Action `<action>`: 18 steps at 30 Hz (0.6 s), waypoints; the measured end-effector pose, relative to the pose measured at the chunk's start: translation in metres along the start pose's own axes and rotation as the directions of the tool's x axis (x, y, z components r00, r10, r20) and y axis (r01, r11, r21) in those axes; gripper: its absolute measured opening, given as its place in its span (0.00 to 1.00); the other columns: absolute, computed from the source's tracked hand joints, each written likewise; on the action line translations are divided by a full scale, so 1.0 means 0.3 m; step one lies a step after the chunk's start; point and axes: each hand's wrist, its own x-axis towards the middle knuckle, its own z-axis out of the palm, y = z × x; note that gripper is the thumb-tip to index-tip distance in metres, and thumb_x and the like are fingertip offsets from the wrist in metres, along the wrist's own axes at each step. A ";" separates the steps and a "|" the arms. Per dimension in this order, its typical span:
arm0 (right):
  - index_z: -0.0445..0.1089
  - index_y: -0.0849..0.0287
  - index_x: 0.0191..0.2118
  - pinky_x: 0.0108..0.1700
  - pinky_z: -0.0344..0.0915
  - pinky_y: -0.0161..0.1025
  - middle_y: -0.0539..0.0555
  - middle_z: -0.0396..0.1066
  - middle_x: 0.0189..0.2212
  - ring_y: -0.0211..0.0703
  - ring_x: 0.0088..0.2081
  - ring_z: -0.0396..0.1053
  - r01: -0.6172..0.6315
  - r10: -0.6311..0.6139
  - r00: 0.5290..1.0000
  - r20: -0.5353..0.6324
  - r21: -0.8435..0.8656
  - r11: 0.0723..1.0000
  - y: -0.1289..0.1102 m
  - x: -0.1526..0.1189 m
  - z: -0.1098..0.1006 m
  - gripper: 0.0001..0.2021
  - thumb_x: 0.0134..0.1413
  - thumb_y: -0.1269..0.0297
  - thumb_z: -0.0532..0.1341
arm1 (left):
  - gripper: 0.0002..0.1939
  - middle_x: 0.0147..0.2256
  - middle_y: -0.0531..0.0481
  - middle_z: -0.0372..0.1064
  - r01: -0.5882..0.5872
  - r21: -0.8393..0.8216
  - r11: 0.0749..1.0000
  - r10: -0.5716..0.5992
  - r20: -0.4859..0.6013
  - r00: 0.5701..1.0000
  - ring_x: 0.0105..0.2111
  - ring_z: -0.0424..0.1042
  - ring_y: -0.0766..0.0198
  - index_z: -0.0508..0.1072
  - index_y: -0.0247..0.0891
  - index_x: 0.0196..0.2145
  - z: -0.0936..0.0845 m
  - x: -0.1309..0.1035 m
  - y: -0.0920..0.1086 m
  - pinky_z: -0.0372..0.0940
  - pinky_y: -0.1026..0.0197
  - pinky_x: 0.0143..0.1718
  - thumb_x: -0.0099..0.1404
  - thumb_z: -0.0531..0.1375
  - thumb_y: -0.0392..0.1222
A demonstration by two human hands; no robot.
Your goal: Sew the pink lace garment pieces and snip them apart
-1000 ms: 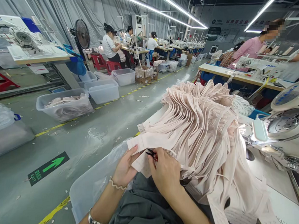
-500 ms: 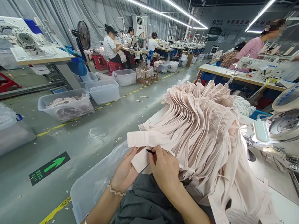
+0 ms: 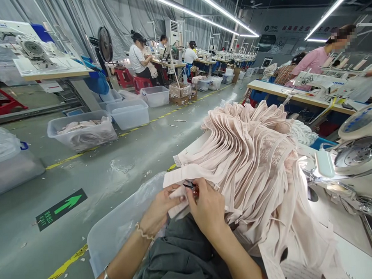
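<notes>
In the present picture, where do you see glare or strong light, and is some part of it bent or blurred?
Head view: ceiling tubes look blown out; glare whitens the table beside the sewing machine; the floor shines; wide-angle stretching near the edges; faces pixelated.

Garments [image 3: 251, 153] pale pink (lace patterned); floor stripe [image 3: 63, 266] yellow, black-marked.

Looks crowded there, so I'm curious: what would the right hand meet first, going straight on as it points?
The right hand, holding small dark snips, would probably meet the pale pink fabric band just beyond its fingertips, though depth is unclear.
</notes>
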 end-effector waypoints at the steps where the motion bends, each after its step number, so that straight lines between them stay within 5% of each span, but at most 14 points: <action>1: 0.66 0.57 0.39 0.28 0.54 0.35 0.50 0.73 0.27 0.41 0.28 0.71 0.008 -0.007 1.000 -0.014 0.024 1.000 0.000 -0.007 -0.002 0.05 0.62 0.62 0.55 | 0.19 0.37 0.46 0.77 -0.027 -0.056 0.998 0.025 -0.044 0.999 0.36 0.76 0.58 0.77 0.35 0.38 -0.003 0.013 0.007 0.70 0.61 0.38 0.46 0.73 0.35; 4: 0.66 0.58 0.40 0.29 0.55 0.35 0.51 0.74 0.28 0.40 0.28 0.72 0.031 -0.028 0.999 -0.045 0.069 0.997 0.001 -0.030 -0.008 0.08 0.64 0.61 0.53 | 0.27 0.44 0.46 0.77 -0.110 -0.203 0.973 0.084 -0.132 0.988 0.42 0.76 0.55 0.75 0.39 0.47 -0.003 0.044 0.031 0.70 0.62 0.40 0.47 0.72 0.35; 10: 0.65 0.58 0.39 0.28 0.55 0.36 0.51 0.75 0.30 0.42 0.29 0.73 0.021 -0.021 1.000 -0.011 -0.002 1.000 -0.008 -0.046 -0.009 0.06 0.63 0.62 0.55 | 0.34 0.46 0.45 0.76 -0.126 -0.283 0.951 0.099 -0.108 0.989 0.45 0.75 0.53 0.69 0.39 0.57 0.014 0.051 0.055 0.71 0.59 0.43 0.51 0.69 0.33; 18: 0.66 0.56 0.36 0.24 0.49 0.37 0.49 0.75 0.26 0.41 0.24 0.71 0.038 -0.022 0.996 0.081 -0.191 0.981 -0.014 -0.013 0.022 0.02 0.58 0.67 0.60 | 0.22 0.43 0.45 0.78 -0.033 -0.343 0.939 0.012 -0.065 0.998 0.42 0.77 0.56 0.75 0.36 0.50 0.002 0.036 0.006 0.71 0.61 0.43 0.56 0.66 0.31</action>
